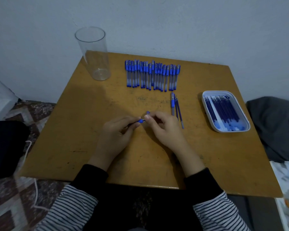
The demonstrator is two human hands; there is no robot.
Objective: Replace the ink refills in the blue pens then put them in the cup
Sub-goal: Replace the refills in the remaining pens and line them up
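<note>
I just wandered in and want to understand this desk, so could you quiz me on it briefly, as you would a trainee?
1. True or false: the clear cup already holds pens.
2. Where are the spare refills? A) in the white tray on the right; B) in the cup; C) in the person's lap.
3. How many hands grip the blue pen piece over the table?
Key: 1 false, the cup is empty. 2 A. 3 Two: the left hand and the right hand both pinch it.
</note>
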